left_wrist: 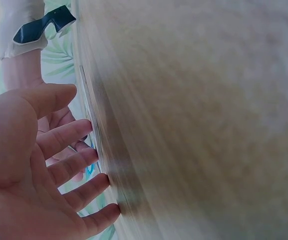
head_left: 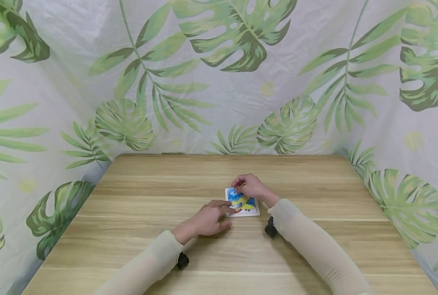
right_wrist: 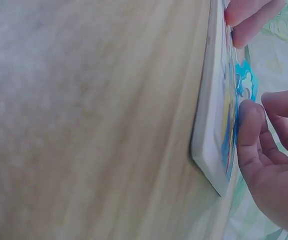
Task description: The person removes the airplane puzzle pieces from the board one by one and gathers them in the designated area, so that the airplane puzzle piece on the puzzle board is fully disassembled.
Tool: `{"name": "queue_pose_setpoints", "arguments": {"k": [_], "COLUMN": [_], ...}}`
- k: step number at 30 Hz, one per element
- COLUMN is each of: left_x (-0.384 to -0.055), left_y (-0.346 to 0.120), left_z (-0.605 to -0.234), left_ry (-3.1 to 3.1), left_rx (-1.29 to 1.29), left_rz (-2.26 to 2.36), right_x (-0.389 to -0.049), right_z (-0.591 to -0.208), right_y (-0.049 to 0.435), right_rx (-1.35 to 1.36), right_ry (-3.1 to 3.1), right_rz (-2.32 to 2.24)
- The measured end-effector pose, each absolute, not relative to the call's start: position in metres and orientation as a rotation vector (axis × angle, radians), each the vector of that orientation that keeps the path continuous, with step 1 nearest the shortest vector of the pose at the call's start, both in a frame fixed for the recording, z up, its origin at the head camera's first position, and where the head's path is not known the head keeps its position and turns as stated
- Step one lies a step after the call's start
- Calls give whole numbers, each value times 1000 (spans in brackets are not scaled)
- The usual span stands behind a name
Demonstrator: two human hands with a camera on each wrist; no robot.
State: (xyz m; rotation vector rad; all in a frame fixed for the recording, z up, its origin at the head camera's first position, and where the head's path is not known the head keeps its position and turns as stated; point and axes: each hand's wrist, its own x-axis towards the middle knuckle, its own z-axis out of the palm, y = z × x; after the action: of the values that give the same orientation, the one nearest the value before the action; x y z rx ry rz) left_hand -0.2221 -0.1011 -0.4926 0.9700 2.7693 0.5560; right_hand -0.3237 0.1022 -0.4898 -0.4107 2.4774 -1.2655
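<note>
A small jigsaw puzzle point(head_left: 249, 213) with a white border lies flat on the wooden table, showing a yellow plane on blue sky. On its left part rest the fingertips of my left hand point(head_left: 212, 217), whose fingers are extended and spread in the left wrist view. My right hand point(head_left: 253, 187) is over the puzzle's far edge, its thumb and fingers bent. In the right wrist view, that hand pinches a blue puzzle piece point(right_wrist: 247, 80) with a white cloud, which stands tilted up from the board. My fingers partly hide the picture.
The wooden table point(head_left: 148, 184) extends around the puzzle on all sides. Behind it hangs a leaf-patterned cloth point(head_left: 241, 90), which also covers both sides. A black wrist device point(head_left: 271, 228) sits under the right sleeve, another black device point(head_left: 182, 260) under the left.
</note>
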Motion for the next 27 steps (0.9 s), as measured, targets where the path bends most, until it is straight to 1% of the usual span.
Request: {"name": "queue_pose_setpoints", "arguments": {"k": [27], "left_x": [-222], "left_y": [-101], "left_z": [-490], "left_ry": [2759], "left_rx": [980], "left_rz": [552], "right_x": [-322], "right_z": [-486], "right_y": [100], "right_rx": [-428], "right_ry": [2564], "right_rz": [-1208]}}
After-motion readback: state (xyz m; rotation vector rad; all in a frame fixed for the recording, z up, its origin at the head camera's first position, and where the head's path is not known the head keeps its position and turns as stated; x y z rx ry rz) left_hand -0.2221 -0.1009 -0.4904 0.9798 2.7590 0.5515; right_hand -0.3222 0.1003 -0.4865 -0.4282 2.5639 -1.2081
